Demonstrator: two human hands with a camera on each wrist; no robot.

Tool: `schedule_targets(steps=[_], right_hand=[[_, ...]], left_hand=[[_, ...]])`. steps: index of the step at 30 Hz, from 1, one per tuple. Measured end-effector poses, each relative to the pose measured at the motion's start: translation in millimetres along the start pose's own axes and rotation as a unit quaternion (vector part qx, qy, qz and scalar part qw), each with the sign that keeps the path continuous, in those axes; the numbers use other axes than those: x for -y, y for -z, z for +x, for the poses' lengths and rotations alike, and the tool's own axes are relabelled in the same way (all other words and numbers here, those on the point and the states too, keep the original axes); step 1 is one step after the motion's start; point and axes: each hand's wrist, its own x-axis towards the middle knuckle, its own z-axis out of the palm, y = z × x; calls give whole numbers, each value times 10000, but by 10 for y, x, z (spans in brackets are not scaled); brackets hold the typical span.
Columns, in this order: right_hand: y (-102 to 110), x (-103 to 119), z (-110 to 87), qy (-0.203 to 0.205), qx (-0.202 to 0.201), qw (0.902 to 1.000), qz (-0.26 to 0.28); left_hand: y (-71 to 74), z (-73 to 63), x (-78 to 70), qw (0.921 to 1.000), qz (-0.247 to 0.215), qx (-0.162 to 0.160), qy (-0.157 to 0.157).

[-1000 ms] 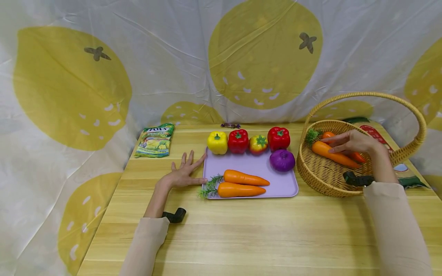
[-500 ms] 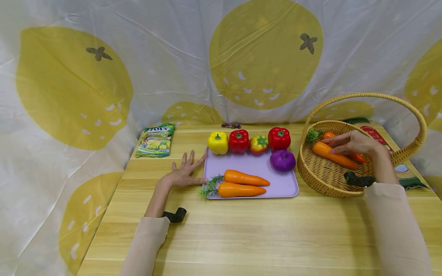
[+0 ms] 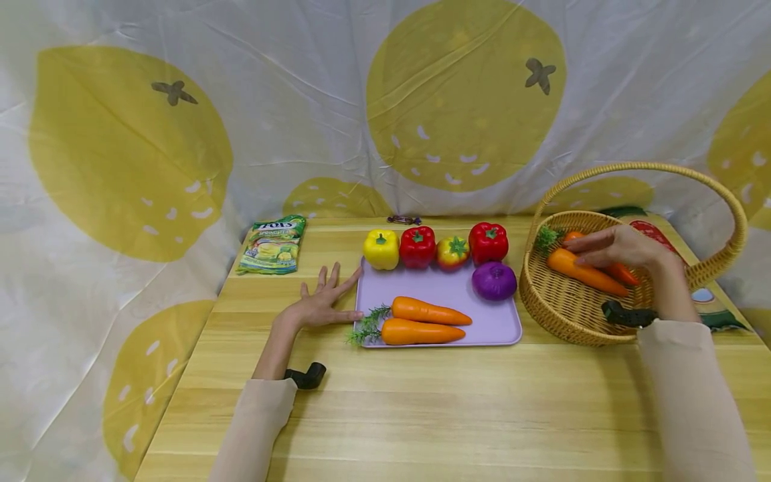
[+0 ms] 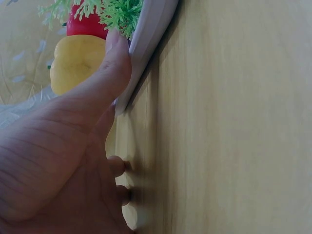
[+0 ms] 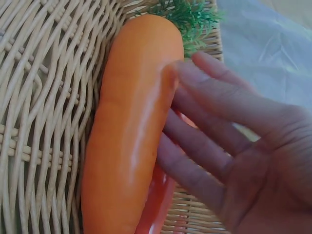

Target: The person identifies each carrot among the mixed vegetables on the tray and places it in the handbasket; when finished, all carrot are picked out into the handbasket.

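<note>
My left hand [image 3: 322, 304] lies at the left end of a lilac tray [image 3: 427, 284], fingers spread. In the left wrist view its thumb touches the tray rim. Two orange carrots [image 3: 421, 332] with green tops lie on the tray. In a wicker basket [image 3: 572, 321] at the right, my right hand [image 3: 620, 248] reaches over an orange carrot [image 3: 584, 271]. The right wrist view has the thumb against one edge of this carrot [image 5: 131, 126] and fairly straight fingers beside it, their tips partly hidden. A second, redder-orange carrot [image 3: 623, 273] lies behind it.
Along the tray's back stand a yellow pepper [image 3: 381, 250], two red peppers [image 3: 417, 248], a red-yellow tomato [image 3: 452, 253] and a purple onion [image 3: 494, 281]. A green packet [image 3: 272, 246] lies back left. The basket's tall handle [image 3: 641, 166] arches above it; a larger bag [image 3: 711, 301] lies behind.
</note>
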Motion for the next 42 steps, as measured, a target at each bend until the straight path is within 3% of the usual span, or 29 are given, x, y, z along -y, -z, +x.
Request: schedule_targets(steps=[9,18,20,24,28,35,42], right_hand=[[71,324,-191,129,-277,9969,-718],[-52,794,-465,726,-385,9963,-246],[-105,910,-519,1014,-432,9939,-94],[-231,1116,-560,1731,-155,9835,510],[-395,1300,-514,2097,264,9733,896],[-758,1531,-280,2227,744,9700,635],[-1295,1748,54,2710,1163,9535,618]], left_hand=[[-2,-3,-21,10000,7,38,32],[2,1,-26,9999,47,55,79],[2,3,-23,10000,34,43,83],[2,4,-20,10000,40,25,81],[4,4,-17,9999,74,22,86],[8,11,-18,9999,68,32,91],[9,14,-9,10000,-2,34,66]])
